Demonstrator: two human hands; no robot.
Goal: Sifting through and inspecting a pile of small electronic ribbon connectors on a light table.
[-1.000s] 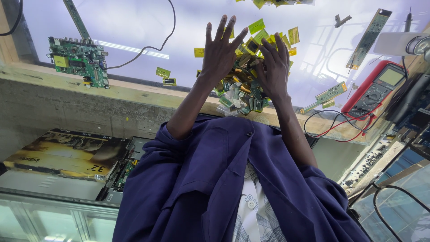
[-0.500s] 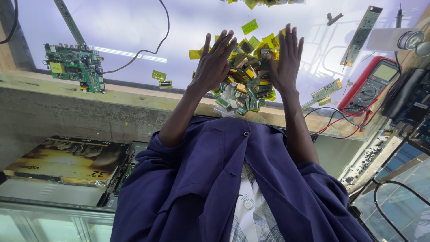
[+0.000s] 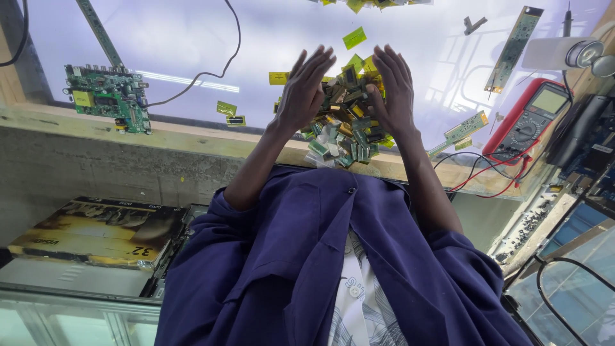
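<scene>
A heap of small electronic parts (image 3: 346, 128), yellow, green and dark, lies on a lit white tabletop (image 3: 186, 38) near its wooden front edge (image 3: 192, 140). My left hand (image 3: 306, 93) stands on edge against the heap's left side, fingers straight and together, palm inward. On the right side, my right hand (image 3: 392, 90) mirrors it. Both hands cup the pile between them and grip no single piece. A few loose yellow pieces (image 3: 354, 37) lie farther out on the surface.
A green circuit board (image 3: 107, 97) with a black cable (image 3: 221, 64) sits at the left. A red multimeter (image 3: 528, 118) with leads and narrow strip boards (image 3: 514, 48) lie at the right. Below the table, a flat printed box (image 3: 96, 234) rests on the left.
My hands lay flat with spread fingers over the heap; now they stand on edge at either side of it, closer together, with the parts bunched between them.
</scene>
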